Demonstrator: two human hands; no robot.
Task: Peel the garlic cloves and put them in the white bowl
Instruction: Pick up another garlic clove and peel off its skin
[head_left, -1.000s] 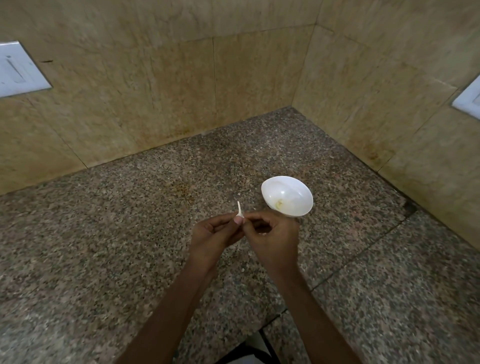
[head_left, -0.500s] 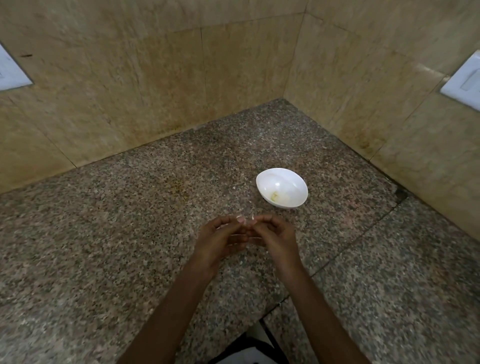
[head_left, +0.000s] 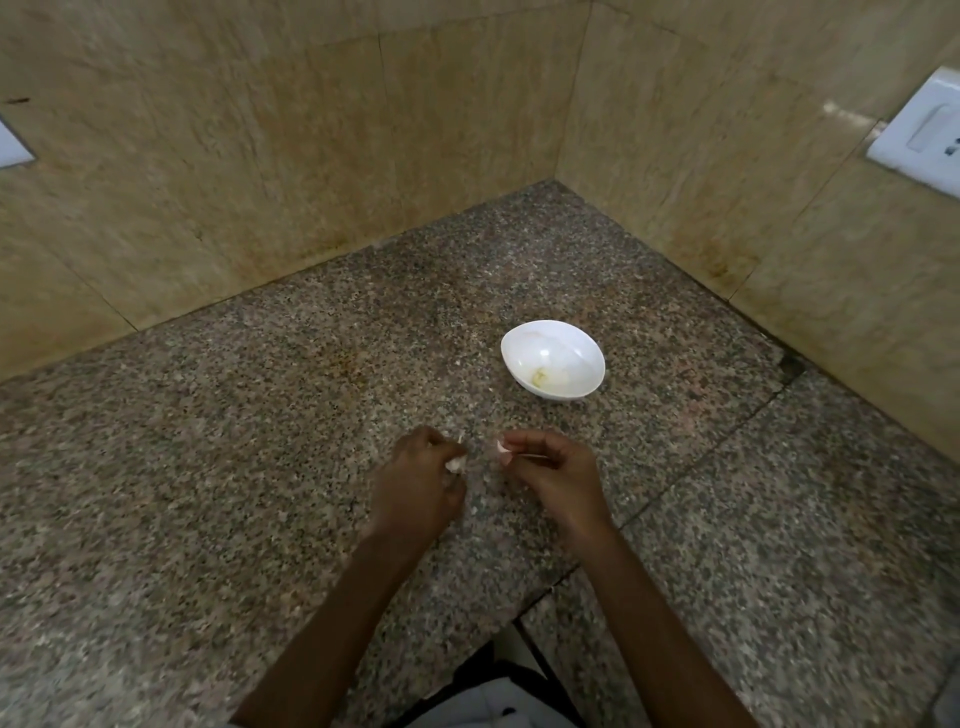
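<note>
Left grip: the left hand (head_left: 418, 480) is curling its fingers round a white piece (head_left: 456, 464) (clove or loose skin, too small to tell).
Right grip: the right hand (head_left: 553, 470) is pinching a pale pinkish piece (head_left: 502, 451) at its fingertips.
Hands: hovering apart, low over the granite counter (head_left: 208, 467).
Bowl: the white bowl (head_left: 582, 348) is sitting beyond the right hand, containing a yellowish peeled bit (head_left: 540, 376).
Step in hand: probably stripping skin from a clove.
Technique: pull the skin off from the tip while gripping the clove lightly. Confirm no papery skin is clinging before dropping it in.
</note>
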